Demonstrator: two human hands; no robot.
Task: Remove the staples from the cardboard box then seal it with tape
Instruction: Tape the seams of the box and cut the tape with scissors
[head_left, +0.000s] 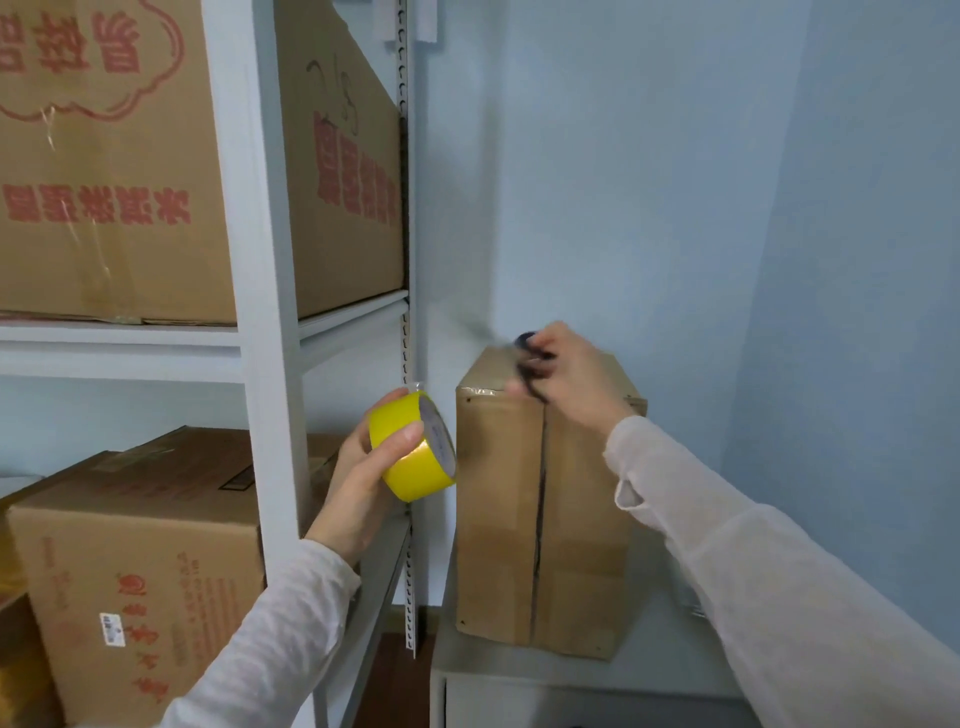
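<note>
The tall brown cardboard box (498, 519) stands on a pale cabinet (519, 670). The left hand (363, 483) grips a yellow tape roll (410, 457). The right hand (571, 382) clutches a dark tool (530, 364) (blurred) at the box's top edge, where prying could topple the unbraced box.

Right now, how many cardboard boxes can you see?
3 clearly: a big box on the upper shelf, a smaller box on the lower shelf, and the plain box on the grey cabinet, by the right hand. The shelf post may hide more.
</note>
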